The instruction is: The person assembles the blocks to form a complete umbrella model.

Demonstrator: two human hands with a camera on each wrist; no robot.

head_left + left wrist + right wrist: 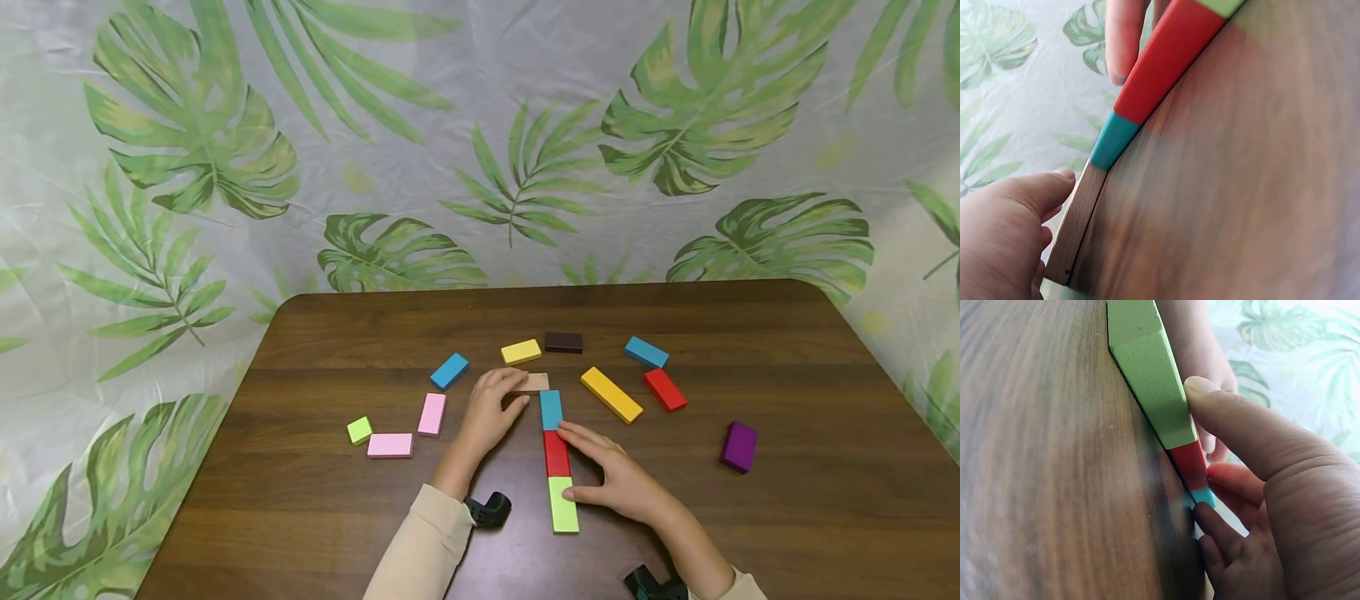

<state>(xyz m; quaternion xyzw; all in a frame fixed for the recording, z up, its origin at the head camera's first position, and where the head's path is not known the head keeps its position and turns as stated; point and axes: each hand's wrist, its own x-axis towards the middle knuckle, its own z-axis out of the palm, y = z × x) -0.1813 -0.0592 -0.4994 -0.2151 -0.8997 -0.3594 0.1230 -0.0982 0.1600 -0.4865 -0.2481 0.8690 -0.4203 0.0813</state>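
Note:
Three flat blocks lie end to end in a row: lime green (564, 505), red (557, 453) and blue (551, 409). At its far end a plain wooden block (536, 382) lies crosswise, reaching left. My left hand (491, 415) is over the wooden block's left end, fingers touching it and partly hiding it; the thumb is apart from the other fingers. My right hand (617, 479) rests along the row's right side. Its thumb (1210, 394) touches the lime green block, while extended fingers reach the red and blue blocks, as the right wrist view shows.
Left lie two pink blocks (390, 446), a small green block (359, 430) and a blue block (449, 371). Behind are yellow (521, 352) and dark brown (563, 342) blocks. Right are orange-yellow (611, 395), blue (647, 352), red (665, 390) and purple (739, 447) blocks.

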